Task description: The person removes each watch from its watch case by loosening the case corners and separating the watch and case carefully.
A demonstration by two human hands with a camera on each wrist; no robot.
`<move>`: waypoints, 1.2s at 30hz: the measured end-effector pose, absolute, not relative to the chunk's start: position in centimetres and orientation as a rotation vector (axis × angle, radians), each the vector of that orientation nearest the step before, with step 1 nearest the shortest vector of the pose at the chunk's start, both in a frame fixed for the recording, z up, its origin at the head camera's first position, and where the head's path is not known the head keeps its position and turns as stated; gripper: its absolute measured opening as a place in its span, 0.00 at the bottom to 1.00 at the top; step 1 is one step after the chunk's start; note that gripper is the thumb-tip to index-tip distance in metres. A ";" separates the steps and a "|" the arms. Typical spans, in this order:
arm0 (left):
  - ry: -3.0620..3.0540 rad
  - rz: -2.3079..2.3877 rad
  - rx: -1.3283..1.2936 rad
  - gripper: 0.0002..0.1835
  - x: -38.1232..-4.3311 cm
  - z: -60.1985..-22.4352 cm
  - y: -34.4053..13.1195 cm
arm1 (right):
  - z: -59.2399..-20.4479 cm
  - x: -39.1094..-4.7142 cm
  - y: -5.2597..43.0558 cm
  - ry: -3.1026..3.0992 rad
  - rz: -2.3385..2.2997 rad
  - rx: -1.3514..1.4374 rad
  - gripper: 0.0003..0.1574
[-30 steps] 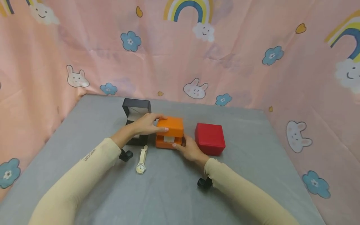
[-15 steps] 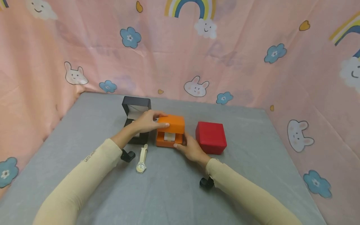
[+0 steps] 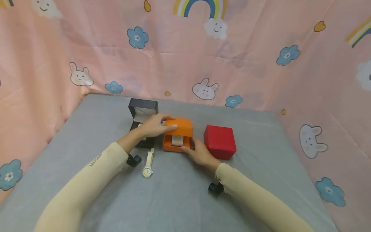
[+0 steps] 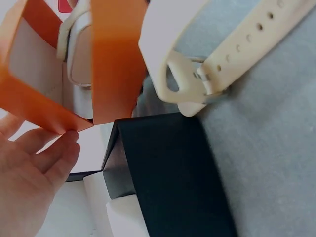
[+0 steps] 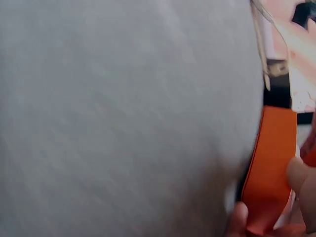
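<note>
An orange watch box (image 3: 179, 126) stands partly open in the middle of the table, its lid tilted up. My left hand (image 3: 152, 126) grips the lid from the left, thumb on its front; in the left wrist view its fingers (image 4: 69, 140) touch the lid's edge. My right hand (image 3: 201, 153) holds the base at its right front corner. Inside sits a pale cushion (image 3: 177, 140), with a beige band round it in the left wrist view. A cream wristwatch (image 3: 147, 169) lies on the table in front. A black watch box (image 3: 143, 103) stands open at the left, partly behind my left hand.
A closed red box (image 3: 220, 140) stands close to the right of my right hand. Grey cloth (image 3: 179, 199) covers the table. A pink patterned curtain (image 3: 162, 64) hangs along the back and sides.
The orange lid has risen a little in my left hand, so the gap above the base is wider. My right hand keeps its hold on the base. The head view has shifted slightly.
</note>
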State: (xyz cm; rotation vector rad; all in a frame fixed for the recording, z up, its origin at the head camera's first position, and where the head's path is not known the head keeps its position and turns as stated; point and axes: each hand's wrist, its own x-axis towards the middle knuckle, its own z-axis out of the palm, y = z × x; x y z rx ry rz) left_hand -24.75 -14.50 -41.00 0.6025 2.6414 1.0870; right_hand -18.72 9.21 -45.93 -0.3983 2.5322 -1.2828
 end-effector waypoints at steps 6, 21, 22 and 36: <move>2.649 1.223 0.475 0.36 -25.0 -41.4 -13.5 | -46.2 -18.2 9.1 2.563 -1.317 -0.422 0.55; 2.454 1.494 0.144 0.43 -25.6 -39.6 -11.6 | -46.0 -18.3 9.0 2.534 -1.370 -0.407 0.58; 2.431 1.503 0.131 0.42 -25.5 -39.5 -11.6 | -46.0 -18.3 9.1 2.537 -1.363 -0.393 0.58; 2.305 1.414 0.210 0.43 -24.3 -40.2 -13.7 | -46.3 -18.2 9.4 2.574 -1.360 -0.344 0.57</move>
